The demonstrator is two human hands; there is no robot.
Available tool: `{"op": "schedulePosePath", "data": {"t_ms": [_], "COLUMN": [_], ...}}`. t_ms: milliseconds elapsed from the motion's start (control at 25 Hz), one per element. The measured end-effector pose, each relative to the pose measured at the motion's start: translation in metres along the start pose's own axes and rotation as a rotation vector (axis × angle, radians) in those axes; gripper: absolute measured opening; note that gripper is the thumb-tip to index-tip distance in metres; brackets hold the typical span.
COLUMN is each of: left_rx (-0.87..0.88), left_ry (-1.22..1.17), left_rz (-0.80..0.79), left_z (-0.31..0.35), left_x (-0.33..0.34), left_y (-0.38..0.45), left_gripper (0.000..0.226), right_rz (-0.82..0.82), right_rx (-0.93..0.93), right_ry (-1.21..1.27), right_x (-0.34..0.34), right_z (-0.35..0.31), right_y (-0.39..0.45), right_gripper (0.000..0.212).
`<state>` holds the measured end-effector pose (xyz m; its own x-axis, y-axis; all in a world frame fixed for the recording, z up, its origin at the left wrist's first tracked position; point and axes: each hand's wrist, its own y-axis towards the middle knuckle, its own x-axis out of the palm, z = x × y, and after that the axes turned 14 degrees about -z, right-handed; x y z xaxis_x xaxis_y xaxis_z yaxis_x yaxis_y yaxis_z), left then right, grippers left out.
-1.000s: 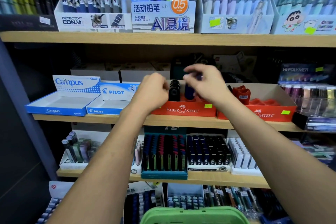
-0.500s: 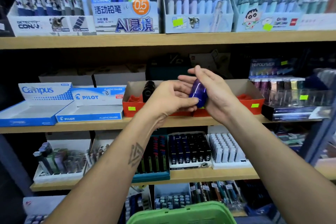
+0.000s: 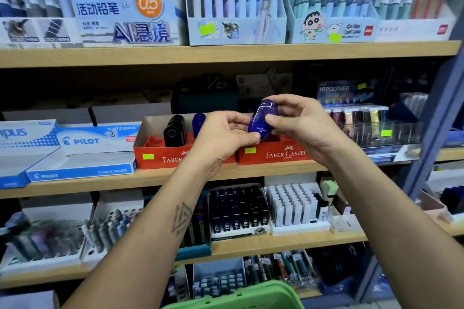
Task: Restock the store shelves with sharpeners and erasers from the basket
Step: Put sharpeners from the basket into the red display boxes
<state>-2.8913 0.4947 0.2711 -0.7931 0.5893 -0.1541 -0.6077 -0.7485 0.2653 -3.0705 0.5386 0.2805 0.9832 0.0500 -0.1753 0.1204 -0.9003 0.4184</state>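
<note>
A translucent blue oval sharpener [image 3: 262,118] is held up in front of the middle shelf by both hands. My left hand [image 3: 223,134] pinches its lower end and my right hand [image 3: 298,120] grips its upper right side. Behind them stand two red Faber-Castell display boxes: the left red box [image 3: 155,155] holds several black sharpeners [image 3: 174,129] and one blue sharpener [image 3: 198,120]; the right red box [image 3: 273,155] is mostly hidden by my hands. The green basket [image 3: 236,296] shows its rim at the bottom edge.
White and blue Pilot eraser boxes [image 3: 82,158] sit left of the red boxes. A clear Hi-Polymer lead display [image 3: 364,118] stands to the right. Pen boxes fill the top shelf [image 3: 226,54]; lead refills fill the lower shelf. A blue-grey shelf post [image 3: 431,133] rises at right.
My hands came back from the left red box carrying the blue sharpener and raised it slightly. The view shifted left, so the shelves appear further right.
</note>
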Motion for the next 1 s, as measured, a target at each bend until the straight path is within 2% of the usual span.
{"op": "schedulePosePath", "data": {"t_ms": [200,440,560,680,760,880,1000], "left_rx": [-0.004,0.013,0.029,0.112,0.109,0.087,0.044], "left_ry": [-0.039,-0.057,0.22,0.65,0.848,1.116,1.258], "left_rz": [-0.027,-0.028,0.071,0.176,0.09,-0.124,-0.165], "left_z": [-0.002,-0.001,0.001,0.0,-0.002,-0.012,-0.023], "left_x": [0.003,0.016,0.017,0.014,0.014,0.014,0.011], "left_y": [0.003,0.004,0.01,0.01,0.007,0.01,0.016], "left_gripper": [0.044,0.047,0.04,0.023,0.022,0.035,0.034], "right_rz": [0.006,-0.012,0.029,0.196,0.263,0.241,0.328], "right_rx": [-0.008,-0.018,-0.025,-0.003,0.007,0.06,0.05], "right_ry": [-0.046,0.071,-0.02,-0.208,-0.333,-0.543,-0.594], "right_x": [-0.011,-0.003,-0.01,-0.031,-0.044,-0.054,-0.058], "right_z": [0.001,0.007,0.002,0.006,0.012,0.02,0.022], "right_y": [-0.001,0.004,0.004,0.005,0.006,0.011,0.016], "right_gripper": [0.036,0.033,0.036,0.029,0.022,0.033,0.029]}}
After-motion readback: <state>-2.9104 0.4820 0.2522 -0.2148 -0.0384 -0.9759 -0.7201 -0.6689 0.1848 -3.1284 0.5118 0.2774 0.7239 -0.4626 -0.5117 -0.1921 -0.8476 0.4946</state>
